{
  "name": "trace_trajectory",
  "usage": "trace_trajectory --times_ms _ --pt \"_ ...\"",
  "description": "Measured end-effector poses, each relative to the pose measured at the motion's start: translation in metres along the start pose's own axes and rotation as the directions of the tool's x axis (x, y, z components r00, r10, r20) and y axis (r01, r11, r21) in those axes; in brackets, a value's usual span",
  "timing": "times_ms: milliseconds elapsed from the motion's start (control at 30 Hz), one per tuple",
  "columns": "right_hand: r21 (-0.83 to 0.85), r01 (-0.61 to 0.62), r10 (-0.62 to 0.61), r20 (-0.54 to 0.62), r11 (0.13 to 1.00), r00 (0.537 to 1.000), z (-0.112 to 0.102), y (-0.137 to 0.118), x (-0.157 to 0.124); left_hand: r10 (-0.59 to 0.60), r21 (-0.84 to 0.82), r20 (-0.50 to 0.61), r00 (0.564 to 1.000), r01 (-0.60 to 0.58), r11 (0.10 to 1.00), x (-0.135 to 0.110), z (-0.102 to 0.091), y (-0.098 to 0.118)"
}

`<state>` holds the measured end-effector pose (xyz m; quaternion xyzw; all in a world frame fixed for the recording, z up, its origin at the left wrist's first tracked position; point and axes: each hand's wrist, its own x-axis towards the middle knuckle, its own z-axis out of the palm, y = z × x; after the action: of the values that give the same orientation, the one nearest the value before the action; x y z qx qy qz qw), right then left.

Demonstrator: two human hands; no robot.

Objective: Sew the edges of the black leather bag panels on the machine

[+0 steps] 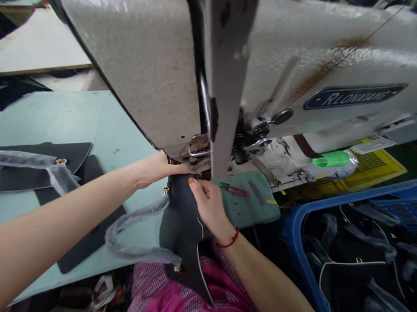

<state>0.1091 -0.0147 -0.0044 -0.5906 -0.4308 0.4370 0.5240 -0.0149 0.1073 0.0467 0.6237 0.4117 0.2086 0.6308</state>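
Observation:
A black bag piece (pixel 181 213) with pale edge piping hangs from the sewing machine's working area down over my lap. A clear plastic-wrapped strap (pixel 119 230) loops from its gold fittings on the left side. My left hand (pixel 158 169) lies at the top of the piece, its thumb stretched out flat and its other fingers mostly hidden by the machine head (pixel 148 75). My right hand (pixel 210 202) is closed on the right edge of the piece, thumb on top. The needle area is hidden from view.
Pink-handled thread snips (pixel 236 189) lie right of my right hand. More black pieces (pixel 87 181) rest on the pale green table (pixel 63 117) at left. A blue crate (pixel 297 244) holding several black bag pieces stands at right, near a yellow crate (pixel 387 165).

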Motion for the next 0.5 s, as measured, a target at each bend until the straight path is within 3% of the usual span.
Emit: trace_trajectory --times_ms 67,267,367,433,500 --pt "-0.006 -0.033 0.033 0.067 0.999 0.997 -0.01 -0.002 0.004 0.009 0.026 0.043 0.999 -0.01 1.0 -0.006 0.005 -0.003" --pt "-0.014 -0.118 0.117 0.29 0.993 0.95 -0.033 -0.011 0.019 0.016 0.076 -0.054 0.998 -0.011 0.997 -0.014 0.015 0.0" --pt "-0.068 -0.105 0.123 0.373 0.992 0.92 -0.045 -0.02 0.022 0.094 0.181 -0.114 0.989 -0.072 0.981 -0.017 0.009 -0.013" --pt "-0.145 -0.074 0.129 0.425 0.987 0.896 -0.058 -0.028 0.016 0.204 0.329 -0.197 0.959 -0.131 0.935 -0.027 0.004 -0.033" --pt "-0.232 -0.031 0.141 0.475 0.972 0.868 -0.071 -0.035 0.004 0.328 0.485 -0.354 0.876 -0.128 0.865 -0.046 0.004 -0.06"
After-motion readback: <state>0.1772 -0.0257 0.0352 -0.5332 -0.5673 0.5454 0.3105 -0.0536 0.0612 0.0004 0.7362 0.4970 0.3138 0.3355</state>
